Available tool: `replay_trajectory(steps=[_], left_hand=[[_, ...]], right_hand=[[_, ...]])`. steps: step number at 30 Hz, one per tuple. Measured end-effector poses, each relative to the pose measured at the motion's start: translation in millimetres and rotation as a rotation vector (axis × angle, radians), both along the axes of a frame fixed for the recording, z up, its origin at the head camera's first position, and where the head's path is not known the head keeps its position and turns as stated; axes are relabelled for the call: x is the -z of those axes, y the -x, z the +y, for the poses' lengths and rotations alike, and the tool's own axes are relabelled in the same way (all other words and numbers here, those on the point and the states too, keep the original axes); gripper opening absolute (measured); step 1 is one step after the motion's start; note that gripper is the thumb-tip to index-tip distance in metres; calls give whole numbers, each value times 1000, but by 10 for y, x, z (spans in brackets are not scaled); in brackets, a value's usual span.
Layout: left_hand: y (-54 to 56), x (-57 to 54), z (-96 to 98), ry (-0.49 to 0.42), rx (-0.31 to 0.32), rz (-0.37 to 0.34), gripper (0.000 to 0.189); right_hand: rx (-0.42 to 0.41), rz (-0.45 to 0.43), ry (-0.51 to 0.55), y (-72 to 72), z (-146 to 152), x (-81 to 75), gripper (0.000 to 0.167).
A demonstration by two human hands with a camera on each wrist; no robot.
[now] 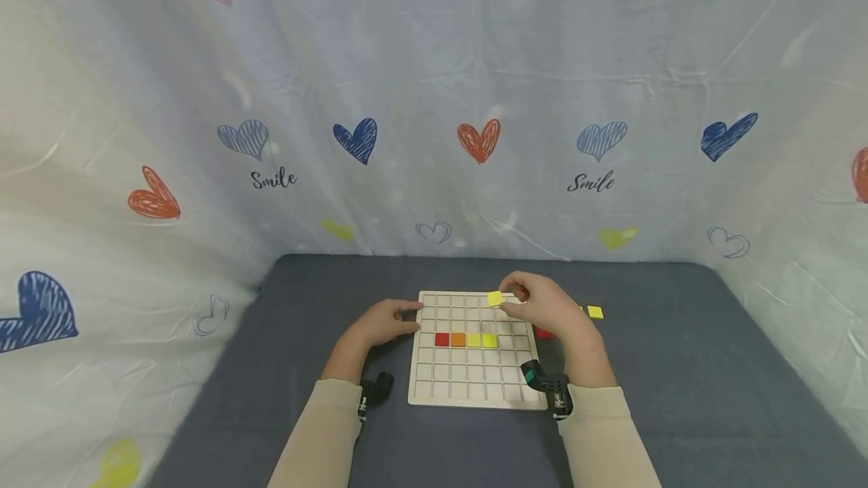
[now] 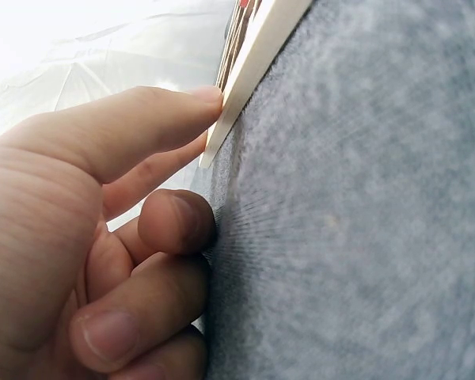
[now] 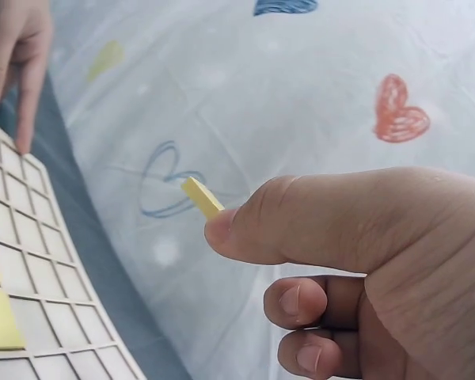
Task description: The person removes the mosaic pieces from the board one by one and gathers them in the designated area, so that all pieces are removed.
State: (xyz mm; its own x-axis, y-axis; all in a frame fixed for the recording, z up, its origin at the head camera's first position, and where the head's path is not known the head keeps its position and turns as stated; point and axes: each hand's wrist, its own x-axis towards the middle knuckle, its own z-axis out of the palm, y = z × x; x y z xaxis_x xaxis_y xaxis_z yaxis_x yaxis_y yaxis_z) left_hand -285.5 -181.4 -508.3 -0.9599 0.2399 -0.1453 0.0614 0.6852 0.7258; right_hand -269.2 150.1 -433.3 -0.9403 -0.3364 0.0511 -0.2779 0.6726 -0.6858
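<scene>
A pale wooden grid board (image 1: 441,390) lies on the grey table. In one of its rows sit a red tile (image 1: 442,340), an orange tile (image 1: 458,340) and two yellow tiles (image 1: 482,340), side by side. My right hand (image 1: 545,303) pinches another thin yellow square tile (image 3: 202,198) by its edge, raised over the board's far right part. Against the board's left edge rest the thumb and a finger of my left hand (image 1: 383,322); its other fingers bend loosely above the cloth in the left wrist view.
Right of the board, partly behind my right hand and wrist, lie a red piece (image 1: 544,333) and a loose yellow tile (image 1: 595,312). A white curtain (image 1: 420,194) printed with hearts hangs behind the table's far edge and along both sides.
</scene>
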Motion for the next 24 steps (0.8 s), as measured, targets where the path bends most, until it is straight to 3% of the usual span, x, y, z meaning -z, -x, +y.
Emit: replay_trajectory(steps=[12, 24], left_hand=[[16, -12, -2, -15, -1, 4, 49], [9, -7, 5, -9, -6, -4, 49]], right_hand=[[89, -33, 85, -39, 410, -156, 28], [188, -90, 54, -122, 1007, -70, 34]])
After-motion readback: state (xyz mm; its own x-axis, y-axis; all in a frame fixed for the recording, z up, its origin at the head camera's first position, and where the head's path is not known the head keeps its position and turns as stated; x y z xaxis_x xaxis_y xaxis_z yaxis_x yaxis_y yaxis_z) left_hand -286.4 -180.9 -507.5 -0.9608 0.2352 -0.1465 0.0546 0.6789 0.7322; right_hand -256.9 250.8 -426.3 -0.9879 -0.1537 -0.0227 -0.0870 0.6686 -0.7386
